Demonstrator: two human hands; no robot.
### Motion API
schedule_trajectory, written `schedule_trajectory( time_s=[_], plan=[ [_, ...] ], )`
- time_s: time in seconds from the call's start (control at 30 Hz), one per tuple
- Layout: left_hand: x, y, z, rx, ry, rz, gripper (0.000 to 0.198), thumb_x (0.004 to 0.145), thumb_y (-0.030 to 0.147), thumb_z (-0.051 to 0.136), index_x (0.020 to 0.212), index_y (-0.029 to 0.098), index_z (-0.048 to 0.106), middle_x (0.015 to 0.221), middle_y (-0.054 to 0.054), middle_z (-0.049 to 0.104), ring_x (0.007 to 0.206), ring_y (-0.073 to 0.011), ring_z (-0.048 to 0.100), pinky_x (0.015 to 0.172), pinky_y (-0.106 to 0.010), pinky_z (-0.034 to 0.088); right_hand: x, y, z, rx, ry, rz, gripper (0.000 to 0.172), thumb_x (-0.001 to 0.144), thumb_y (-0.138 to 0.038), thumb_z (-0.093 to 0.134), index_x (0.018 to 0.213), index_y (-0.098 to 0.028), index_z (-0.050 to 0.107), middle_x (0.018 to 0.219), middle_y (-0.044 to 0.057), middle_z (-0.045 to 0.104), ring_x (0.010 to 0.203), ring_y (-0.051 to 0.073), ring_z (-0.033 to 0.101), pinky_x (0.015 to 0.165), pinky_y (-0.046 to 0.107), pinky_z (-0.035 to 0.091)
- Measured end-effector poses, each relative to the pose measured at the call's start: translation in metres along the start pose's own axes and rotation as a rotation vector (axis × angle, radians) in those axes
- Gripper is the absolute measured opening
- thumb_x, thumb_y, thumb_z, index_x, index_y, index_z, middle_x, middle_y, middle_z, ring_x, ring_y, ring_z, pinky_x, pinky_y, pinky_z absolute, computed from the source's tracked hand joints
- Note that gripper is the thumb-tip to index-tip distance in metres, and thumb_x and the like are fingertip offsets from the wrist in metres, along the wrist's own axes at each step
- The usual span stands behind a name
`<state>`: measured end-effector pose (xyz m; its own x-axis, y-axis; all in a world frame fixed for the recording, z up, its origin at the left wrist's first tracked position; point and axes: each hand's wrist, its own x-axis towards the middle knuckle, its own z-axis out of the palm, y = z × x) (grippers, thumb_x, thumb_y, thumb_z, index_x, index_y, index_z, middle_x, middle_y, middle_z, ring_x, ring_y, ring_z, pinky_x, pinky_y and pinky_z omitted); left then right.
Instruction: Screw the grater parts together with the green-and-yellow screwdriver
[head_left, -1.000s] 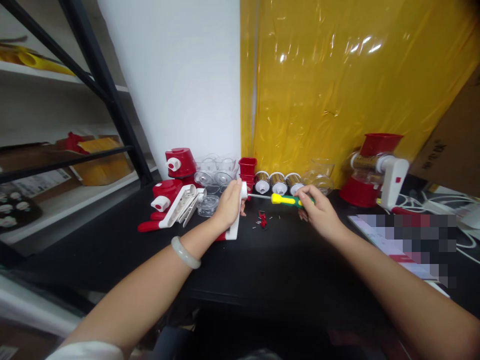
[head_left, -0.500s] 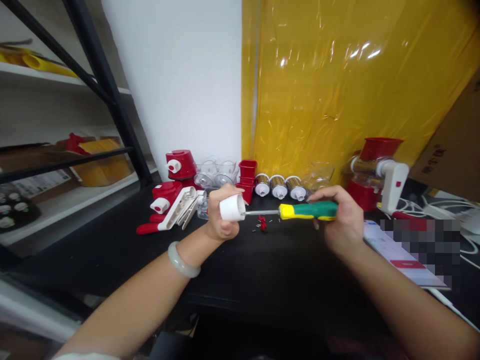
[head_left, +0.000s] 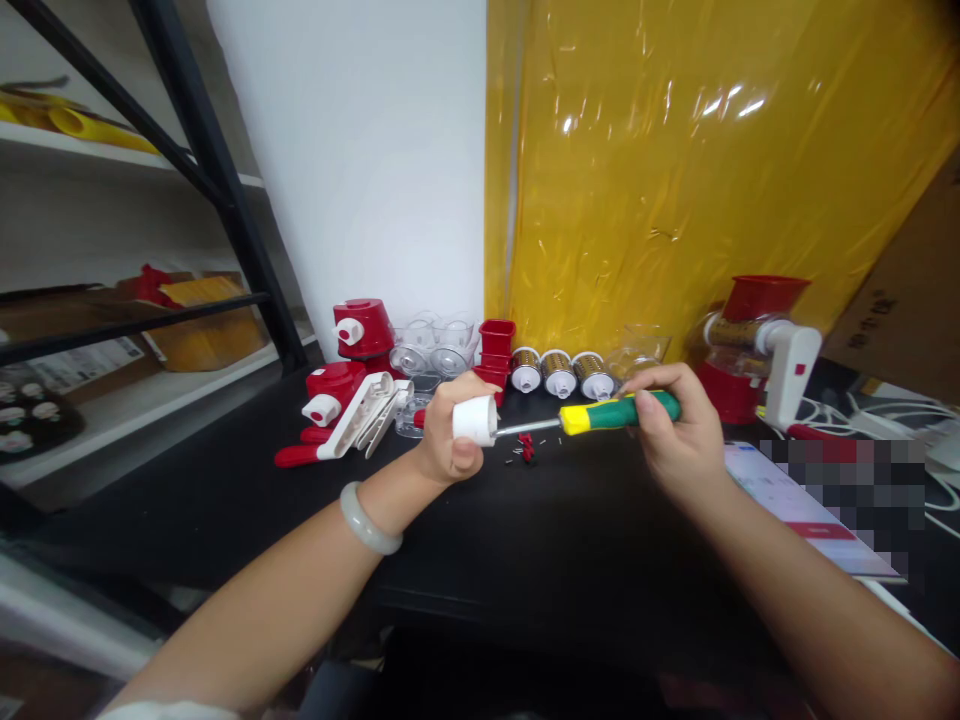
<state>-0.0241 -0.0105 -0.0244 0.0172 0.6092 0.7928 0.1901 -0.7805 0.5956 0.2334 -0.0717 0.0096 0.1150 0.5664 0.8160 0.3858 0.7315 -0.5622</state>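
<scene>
My left hand [head_left: 448, 440] is closed around a white plastic part [head_left: 475, 420] with a round end, held up above the black table [head_left: 525, 540]. My right hand [head_left: 675, 440] grips a screwdriver [head_left: 600, 415] with a green and yellow handle. Its metal shaft points left and its tip goes into the round end of the white part. A small red piece and tiny screws [head_left: 526, 449] lie on the table just below the shaft.
Red and white grater parts [head_left: 345, 405], clear cups [head_left: 435, 350], a red cup [head_left: 495, 345] and three metal drums [head_left: 559, 372] line the back. An assembled red and white grater [head_left: 757, 345] stands at right by cables and papers [head_left: 795, 500]. A black shelf frame [head_left: 217, 200] rises at left.
Both hands rose off the table. The left hand turned the white part so its round end faces the screwdriver, and the right hand took a fuller grip on the handle.
</scene>
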Motion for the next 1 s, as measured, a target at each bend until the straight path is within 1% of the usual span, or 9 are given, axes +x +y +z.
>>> schedule_trajectory(
  time_s=[0.2,0.3,0.43,0.5,0.53,0.6,0.67,0.8,1.0],
  plan=[
    [0.003,0.009,0.001,-0.013,0.013,-0.124,0.051,0.081,0.074,0.049,0.093,0.025,0.059,0.079,-0.005,0.055,0.075,-0.0244,0.061,0.069,-0.040,0.050,0.002,-0.003,-0.002,-0.010,-0.040,-0.067,0.019,0.090,-0.044,0.061,0.096,-0.026,0.061,0.091,0.005,0.063,0.083,0.023,0.061,0.075,0.038,0.049],
    [0.004,0.013,0.001,-0.008,0.020,-0.182,0.049,0.084,0.071,0.049,0.096,0.025,0.060,0.081,-0.006,0.057,0.079,-0.0252,0.062,0.071,-0.039,0.050,0.002,0.002,-0.002,0.064,-0.072,-0.054,0.024,0.088,-0.048,0.062,0.099,-0.026,0.061,0.094,0.006,0.063,0.085,0.023,0.062,0.075,0.038,0.050],
    [0.002,0.018,-0.001,-0.055,-0.043,-0.192,0.050,0.085,0.071,0.050,0.104,0.026,0.061,0.085,-0.006,0.060,0.083,-0.0253,0.062,0.070,-0.038,0.050,0.001,0.008,0.000,0.088,-0.070,0.015,0.036,0.087,-0.059,0.059,0.097,-0.025,0.062,0.094,0.006,0.065,0.086,0.025,0.063,0.075,0.038,0.051],
    [0.002,0.022,-0.002,-0.060,-0.051,-0.130,0.055,0.085,0.074,0.047,0.108,0.026,0.060,0.082,-0.006,0.060,0.078,-0.0239,0.061,0.068,-0.036,0.048,0.000,0.009,0.001,0.098,-0.072,0.060,0.040,0.091,-0.063,0.050,0.098,-0.025,0.064,0.091,0.006,0.066,0.081,0.024,0.064,0.072,0.038,0.051],
    [0.002,0.025,-0.001,-0.059,-0.049,-0.097,0.057,0.086,0.075,0.044,0.110,0.026,0.060,0.079,-0.005,0.059,0.073,-0.0227,0.060,0.066,-0.036,0.048,0.000,0.010,0.001,0.105,-0.087,0.094,0.043,0.094,-0.063,0.045,0.098,-0.026,0.064,0.085,0.005,0.066,0.075,0.023,0.064,0.069,0.037,0.050],
    [0.004,0.030,0.000,-0.057,-0.056,-0.060,0.058,0.090,0.074,0.037,0.113,0.025,0.058,0.074,-0.003,0.059,0.064,-0.0200,0.057,0.063,-0.034,0.046,0.000,0.011,0.001,0.096,-0.130,0.176,0.045,0.098,-0.063,0.038,0.098,-0.026,0.064,0.068,0.002,0.060,0.058,0.020,0.058,0.058,0.035,0.046],
    [0.007,0.033,0.003,-0.053,-0.086,-0.068,0.053,0.096,0.069,0.034,0.114,0.024,0.056,0.069,-0.001,0.058,0.058,-0.0176,0.055,0.060,-0.033,0.045,0.001,0.013,0.001,0.057,-0.158,0.246,0.043,0.098,-0.062,0.041,0.096,-0.026,0.063,0.056,-0.002,0.053,0.047,0.017,0.051,0.050,0.032,0.041],
    [0.012,0.030,0.007,-0.036,-0.110,-0.080,0.045,0.101,0.062,0.032,0.107,0.023,0.053,0.060,0.004,0.053,0.049,-0.0150,0.052,0.053,-0.030,0.044,0.003,0.021,0.003,0.054,-0.169,0.296,0.041,0.095,-0.063,0.049,0.091,-0.024,0.060,0.054,-0.003,0.052,0.044,0.014,0.048,0.046,0.029,0.035],
    [0.018,0.023,0.011,-0.053,-0.083,-0.195,0.051,0.099,0.070,0.031,0.093,0.023,0.050,0.054,0.004,0.047,0.043,-0.0148,0.048,0.044,-0.030,0.044,0.001,0.028,0.009,0.139,-0.193,0.319,0.036,0.093,-0.060,0.055,0.096,-0.024,0.056,0.058,-0.005,0.054,0.048,0.013,0.051,0.050,0.027,0.039]
  ],
)
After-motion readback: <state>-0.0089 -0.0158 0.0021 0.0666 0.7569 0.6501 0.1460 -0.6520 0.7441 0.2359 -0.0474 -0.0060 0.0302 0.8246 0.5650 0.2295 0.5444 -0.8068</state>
